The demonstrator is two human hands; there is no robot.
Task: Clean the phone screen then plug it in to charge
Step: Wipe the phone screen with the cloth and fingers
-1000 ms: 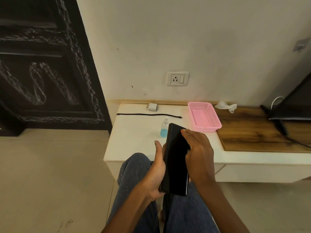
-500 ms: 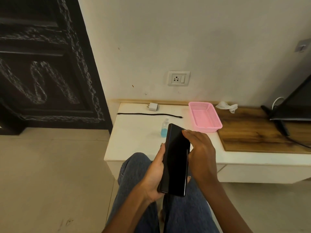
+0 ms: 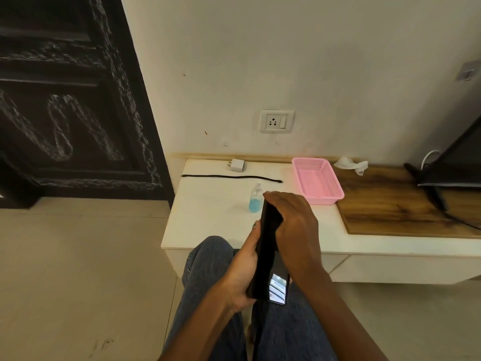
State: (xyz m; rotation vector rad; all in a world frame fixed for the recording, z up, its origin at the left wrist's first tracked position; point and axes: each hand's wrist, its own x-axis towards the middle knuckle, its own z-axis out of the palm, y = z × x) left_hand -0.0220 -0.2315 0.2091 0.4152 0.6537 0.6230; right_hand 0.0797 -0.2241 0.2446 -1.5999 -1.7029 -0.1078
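Right now the phone (image 3: 268,246) sits above the person's lap, just short of the white table (image 3: 208,217), held between both hands. The left hand (image 3: 244,280) cups its lower left edge with fingers curled behind it, and the right hand (image 3: 294,230) wraps over the top and right side, fingers bent across the upper end. No cloth or tissue shows in either hand, so the step looks like turning or inspecting the phone ahead of wiping. To do that well, I would keep the left hand as the steady cradle, tilt the glass toward the light so smudges show, and free the right hand for the spray bottle (image 3: 255,198), which stands on the table just beyond the phone's top end. The crumpled tissue (image 3: 351,164) lies farther off, on the wooden board (image 3: 403,204) behind the pink basket (image 3: 316,179). Spraying onto the tissue, not the glass, seems safer for the ports. The phone is a slim black slab, seen nearly edge-on and tilted, its dark screen catching a bright reflection near the bottom corner; whether it is smudged I cannot tell. For charging, the black cable (image 3: 231,177) lies straight on the table, the white adapter (image 3: 236,164) just behind it, and the wall socket (image 3: 276,121) is above them.
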